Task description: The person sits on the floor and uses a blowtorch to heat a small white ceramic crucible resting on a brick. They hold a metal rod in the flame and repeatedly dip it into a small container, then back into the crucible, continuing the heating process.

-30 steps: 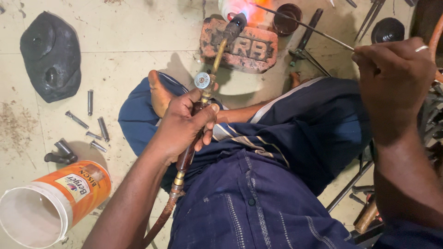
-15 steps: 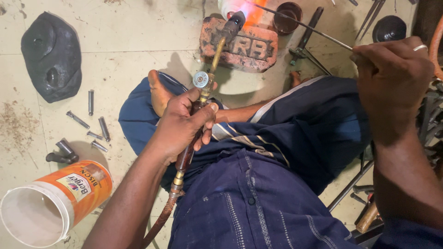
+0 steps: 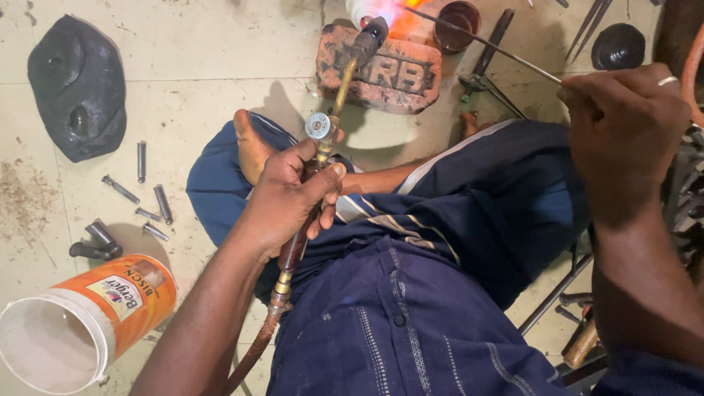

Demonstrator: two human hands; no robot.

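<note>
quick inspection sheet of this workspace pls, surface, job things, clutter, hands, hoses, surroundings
surface: pale tiled floor, stained and scuffed; the person sits on it in dark blue clothes.
job's things: torch lit, flame at its tip above a red brick; thin rod reaches toward the flame.
clutter: loose bolts at left, orange bucket on its side, black lump, round dish, metal bars at right.
grippers: left hand grips the torch handle; right hand pinches the rod, ring on one finger.
cables: brown hose runs from the torch base; orange hose at right edge.
surroundings: nothing seen.
</note>
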